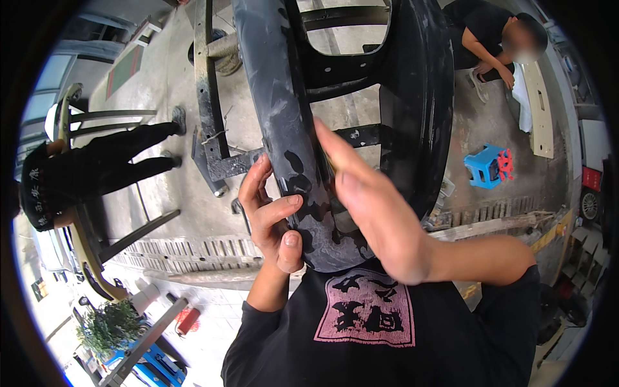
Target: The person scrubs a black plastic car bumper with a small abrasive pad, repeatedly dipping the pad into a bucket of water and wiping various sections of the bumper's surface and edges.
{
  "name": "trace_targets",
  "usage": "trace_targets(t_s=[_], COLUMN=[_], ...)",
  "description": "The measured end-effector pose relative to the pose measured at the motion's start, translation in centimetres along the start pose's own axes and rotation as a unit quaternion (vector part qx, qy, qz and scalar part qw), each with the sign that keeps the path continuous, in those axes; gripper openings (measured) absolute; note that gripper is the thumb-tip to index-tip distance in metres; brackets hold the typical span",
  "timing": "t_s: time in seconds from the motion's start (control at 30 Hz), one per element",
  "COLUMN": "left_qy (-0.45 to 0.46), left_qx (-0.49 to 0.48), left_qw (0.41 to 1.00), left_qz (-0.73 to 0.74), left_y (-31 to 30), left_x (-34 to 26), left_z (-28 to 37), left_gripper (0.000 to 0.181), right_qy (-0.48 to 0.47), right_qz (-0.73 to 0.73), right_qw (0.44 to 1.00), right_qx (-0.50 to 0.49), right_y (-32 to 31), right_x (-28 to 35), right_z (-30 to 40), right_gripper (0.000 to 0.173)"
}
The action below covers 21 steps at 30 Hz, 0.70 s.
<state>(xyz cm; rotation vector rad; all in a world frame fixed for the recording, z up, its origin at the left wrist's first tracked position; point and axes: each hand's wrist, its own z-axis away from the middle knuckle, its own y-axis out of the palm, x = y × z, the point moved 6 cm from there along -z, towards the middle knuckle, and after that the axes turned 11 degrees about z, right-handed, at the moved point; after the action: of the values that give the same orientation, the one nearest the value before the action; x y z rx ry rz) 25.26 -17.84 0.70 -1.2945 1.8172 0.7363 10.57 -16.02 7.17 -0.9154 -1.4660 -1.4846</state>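
Note:
A black car bumper point(275, 92) stretches away from my chest, its near end close to my shirt. Grey residue and wet dark patches cover its near strip. My left hand point(271, 217) grips the left edge of this near end, with fingertips and thumb on its surface. My right hand point(382, 213) lies over the inner right side of the same strip, fingers stretched forward, slightly blurred. A thin yellowish edge shows beside its fingers; the hand hides what this is. A metal stand frame point(205, 96) shows beneath and left of the bumper.
At the left, a person point(82, 179) in black stands by a beige bumper point(87, 266) on a stand. Another person point(488, 43) crouches at the upper right near a pale panel point(539, 111). A blue stool point(483, 167) and a slotted drain grate point(193, 254) are nearby.

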Motion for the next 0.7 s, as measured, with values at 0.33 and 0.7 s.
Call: trace_targets(t_s=[0.33,0.7], left_qy=[-0.003,-0.005], left_qx=[-0.02,-0.027], left_qw=[1.0,0.999], left_qz=[0.023,0.032], left_y=[0.4,-0.6], left_x=[-0.2,0.6], left_z=[0.1,0.5], left_gripper=[0.039,0.045], right_qy=[-0.061,-0.058], right_qz=[0.053,0.007], right_qw=[0.996,0.996], right_qx=[-0.029,-0.07], right_y=[-2.1,-3.3], right_x=[-0.3,1.2], right_z=[-2.7,-8.3], right_gripper=[0.071,0.081])
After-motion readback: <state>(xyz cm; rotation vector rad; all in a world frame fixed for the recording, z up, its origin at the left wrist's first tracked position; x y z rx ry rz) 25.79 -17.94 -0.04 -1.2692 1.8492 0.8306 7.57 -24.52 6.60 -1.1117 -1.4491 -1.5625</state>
